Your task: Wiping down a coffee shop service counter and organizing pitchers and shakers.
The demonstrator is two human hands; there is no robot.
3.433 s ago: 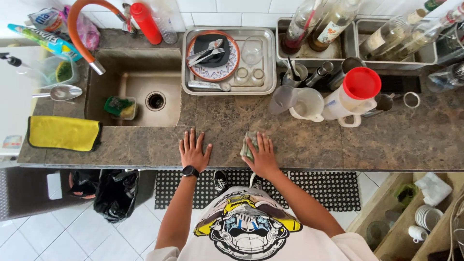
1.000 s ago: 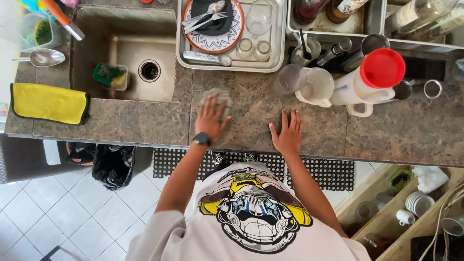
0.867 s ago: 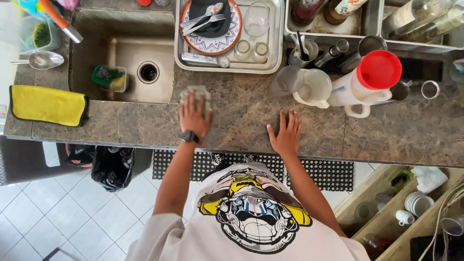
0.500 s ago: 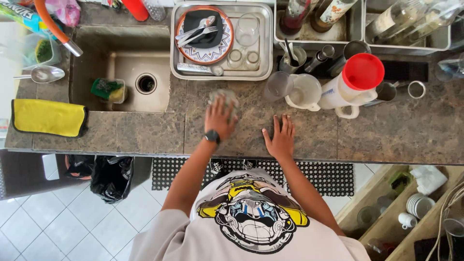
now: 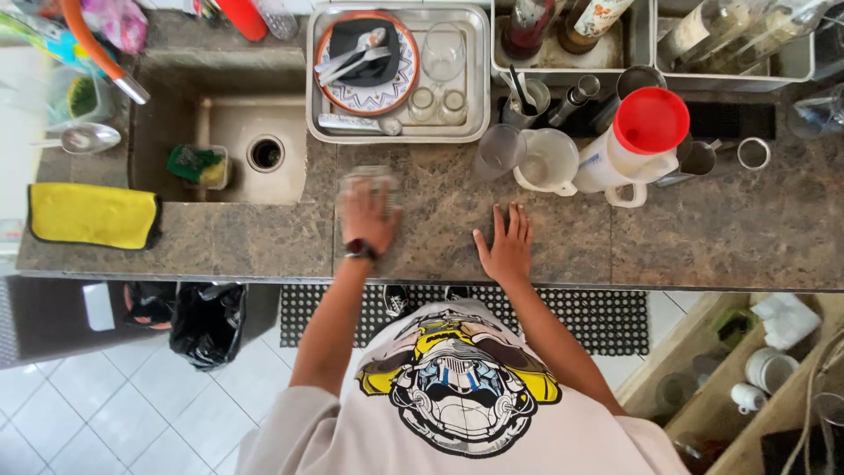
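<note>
The left hand (image 5: 369,215) presses a pale cloth (image 5: 367,181) flat on the counter (image 5: 703,237), now nearer the sink (image 5: 230,145) than a moment ago; wiping continues. The right hand (image 5: 505,251) rests open, farther from the sink.

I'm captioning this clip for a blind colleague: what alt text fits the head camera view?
Seen from above, a person's left hand presses a cloth on a stone counter while the right hand rests flat beside it. A sink with a sponge lies left; a metal tray of dishes sits behind.
</note>
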